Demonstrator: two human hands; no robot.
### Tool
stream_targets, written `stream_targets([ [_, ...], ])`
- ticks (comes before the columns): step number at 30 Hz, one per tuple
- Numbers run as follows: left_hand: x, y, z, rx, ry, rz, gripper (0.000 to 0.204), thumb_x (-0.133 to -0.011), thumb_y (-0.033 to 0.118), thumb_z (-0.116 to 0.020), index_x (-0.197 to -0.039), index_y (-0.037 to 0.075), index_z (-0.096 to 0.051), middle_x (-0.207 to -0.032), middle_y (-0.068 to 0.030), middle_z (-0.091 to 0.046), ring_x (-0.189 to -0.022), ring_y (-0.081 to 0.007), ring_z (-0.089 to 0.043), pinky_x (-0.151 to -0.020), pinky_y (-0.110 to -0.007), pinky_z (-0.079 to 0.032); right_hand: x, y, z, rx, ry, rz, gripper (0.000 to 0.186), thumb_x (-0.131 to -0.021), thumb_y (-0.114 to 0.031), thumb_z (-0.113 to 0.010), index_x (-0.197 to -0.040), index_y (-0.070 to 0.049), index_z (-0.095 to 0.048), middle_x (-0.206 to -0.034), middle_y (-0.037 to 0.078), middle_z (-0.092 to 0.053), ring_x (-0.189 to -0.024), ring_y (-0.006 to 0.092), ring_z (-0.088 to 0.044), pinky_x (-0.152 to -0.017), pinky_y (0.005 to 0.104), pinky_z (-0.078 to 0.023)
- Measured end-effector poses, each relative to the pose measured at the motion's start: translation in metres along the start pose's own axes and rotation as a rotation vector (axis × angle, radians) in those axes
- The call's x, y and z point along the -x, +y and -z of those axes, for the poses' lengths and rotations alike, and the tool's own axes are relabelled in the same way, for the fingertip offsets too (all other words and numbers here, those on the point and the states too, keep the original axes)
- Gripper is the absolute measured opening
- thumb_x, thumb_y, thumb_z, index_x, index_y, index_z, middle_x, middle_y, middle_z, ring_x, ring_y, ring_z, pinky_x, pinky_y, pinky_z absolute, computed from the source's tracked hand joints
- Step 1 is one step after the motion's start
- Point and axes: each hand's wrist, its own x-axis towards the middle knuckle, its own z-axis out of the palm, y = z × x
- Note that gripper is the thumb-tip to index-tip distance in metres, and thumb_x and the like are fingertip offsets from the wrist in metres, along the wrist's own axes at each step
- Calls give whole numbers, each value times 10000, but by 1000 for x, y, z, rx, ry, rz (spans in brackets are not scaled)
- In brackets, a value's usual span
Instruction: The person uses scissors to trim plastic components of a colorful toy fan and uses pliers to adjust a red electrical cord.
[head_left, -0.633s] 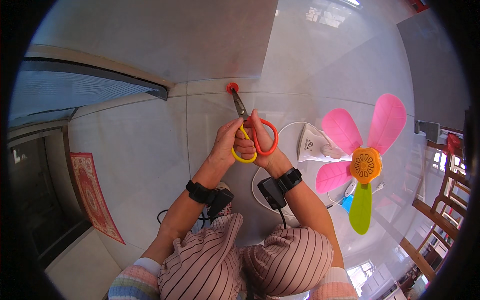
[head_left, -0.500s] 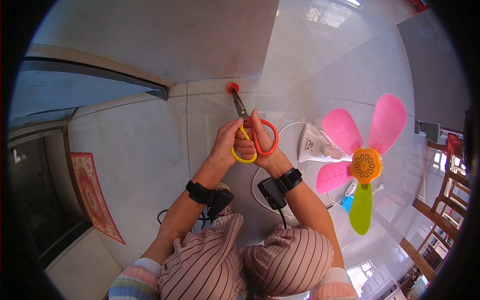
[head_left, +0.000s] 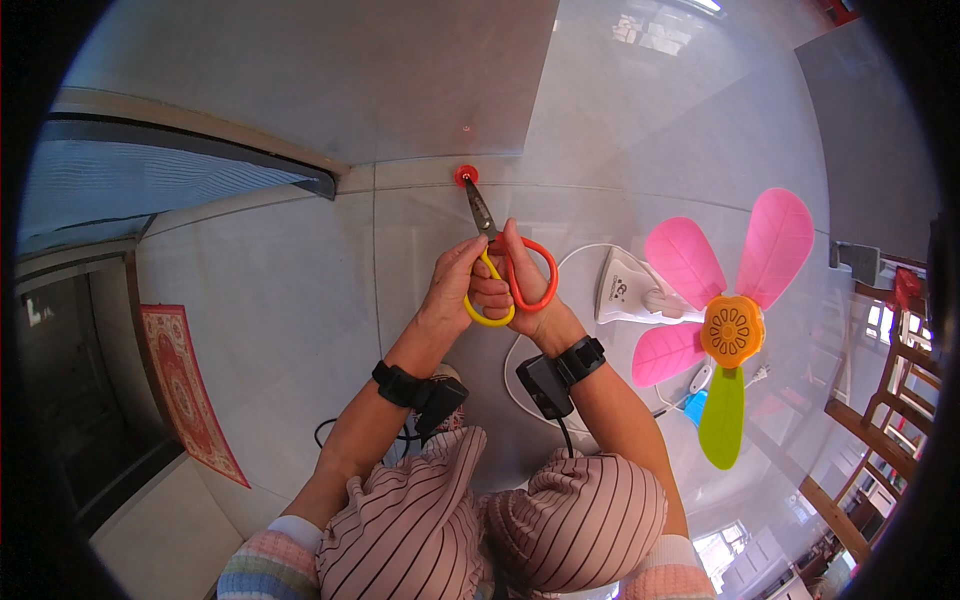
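Observation:
My left hand (head_left: pixel 446 284) and my right hand (head_left: pixel 532 315) are closed together on a pair of scissors (head_left: pixel 480 213), the left at the yellow handle loop, the right at the red one. The closed blades point away from me, their tips on a small red round piece (head_left: pixel 466 172) near a tile seam. To the right of my hands lies a flower-shaped fan (head_left: pixel 734 335) with pink and green blades and an orange hub, over a white base (head_left: pixel 622 285) with a white cord. Black straps with boxes are on both my wrists.
A grey panel (head_left: pixel 310 70) stands ahead, beside a dark-framed door or opening (head_left: pixel 190 160) at the left. A red patterned mat (head_left: pixel 185 385) lies left on the tiled floor (head_left: pixel 260 300). A wooden rack (head_left: pixel 880 425) is at the far right. My striped-clad knees show below.

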Motion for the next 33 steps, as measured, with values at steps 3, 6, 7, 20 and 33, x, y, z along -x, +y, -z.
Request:
stream_targets([
  [3,0,0,1,-4,-7,6,190,-888,259,-503,-879,73,-537,-708,19,-505,-565,-60,-510,-496,-171,-447,0,0,0,1,-5,3,644,-771,-738,-305,-632,-121,-427,-452,-57,-319,-346,49,-305,-339,164,-253],
  [6,0,0,0,1,10,6,187,-888,257,-503,-874,74,-537,-689,27,-490,-562,-58,-506,-494,-167,-440,0,0,0,9,-3,10,643,-774,-736,-304,-632,-121,-430,-452,-56,-322,-346,50,-308,-339,164,-254],
  [7,-1,-1,2,-6,11,2,184,-888,255,-502,-871,75,-536,-679,31,-480,-560,-56,-503,-492,-165,-437,0,0,0,9,-4,9,643,-774,-736,-304,-632,-121,-430,-452,-56,-322,-346,50,-308,-339,164,-254],
  [20,-1,-1,-1,9,8,11,174,-888,251,-506,-826,90,-522,-646,40,-459,-546,-46,-489,-489,-162,-428,-1,0,1,-20,-21,-1,647,-766,-741,-307,-620,-122,-426,-450,-53,-326,-347,54,-314,-344,161,-256],
  [33,0,0,-1,-8,22,13,190,-888,262,-505,-878,77,-545,-710,27,-495,-605,-52,-511,-533,-167,-449,-1,0,0,-23,-23,3,647,-776,-733,-298,-624,-118,-429,-447,-52,-328,-344,55,-318,-340,163,-260],
])
